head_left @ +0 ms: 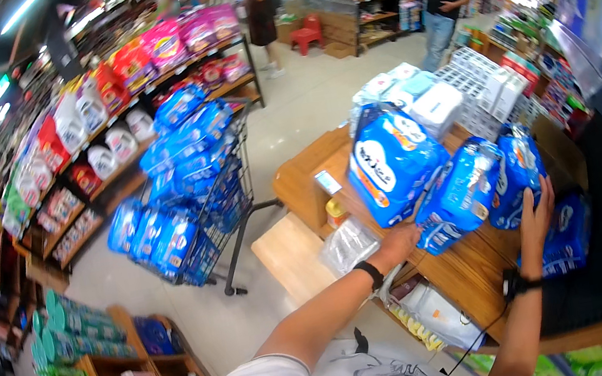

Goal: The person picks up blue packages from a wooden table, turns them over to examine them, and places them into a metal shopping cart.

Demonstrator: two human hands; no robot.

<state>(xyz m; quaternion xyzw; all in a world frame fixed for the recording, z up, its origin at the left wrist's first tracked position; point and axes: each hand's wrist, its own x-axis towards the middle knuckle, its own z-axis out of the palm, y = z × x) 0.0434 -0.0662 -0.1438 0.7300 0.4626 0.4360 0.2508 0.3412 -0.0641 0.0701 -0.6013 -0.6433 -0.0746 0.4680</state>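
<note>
Left hand: the left hand [400, 239] is down at the lower edge of the middle blue bag [460, 194], fingers curled under its bottom corner, palm pressed to the plastic
Right hand: the right hand [536, 211] is flat against the right blue bag [518, 172], fingers spread upward along its side, steadying it rather than pinching
Wrists: a black band on the left wrist, a black strap with a thin cord on the right
Bags: three blue soft packs stand in a row on the wooden counter [469, 272]; the big blue bag [389, 161] stands leftmost and tallest, the middle one leans against it, the right one touches the middle one
Behind the bags: white and pale blue packs [411, 93] stacked up, and white plastic baskets [484, 86] just beside them
Counter front: a clear plastic sack [346, 245] lies on the lower ledge, near a small yellow tin [335, 212]
Cart: a wire shopping cart [229, 199] heaped with more blue packs [182, 147], well apart to the left on the floor
Shelves: jugs and pink packs along the far left aisle [116, 99]
People: two people stand far back near a red stool [307, 34]
</note>
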